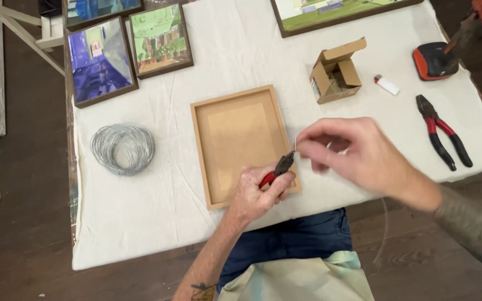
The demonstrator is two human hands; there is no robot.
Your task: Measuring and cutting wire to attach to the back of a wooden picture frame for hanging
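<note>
Thin wire (pixel 295 144) pinched upright in right hand (pixel 358 156) fingertips, its end fed into small red-handled pliers (pixel 277 169) clenched in left hand (pixel 260 192), held above wooden frame back (pixel 235 139) for steady working. Left of the grip, wire coil (pixel 123 148); beyond it, open cardboard box (pixel 336 69); right, larger pliers (pixel 442 131), white lighter (pixel 386 85). Nothing blocking.

The left hand (pixel 258 192) hides most of the small pliers' (pixel 282 166) red grips. The thin wire (pixel 295 142) pinched by the right hand (pixel 352 153) is too fine to trace. Far right, the drill (pixel 458 39) is cut off by the edge.
</note>
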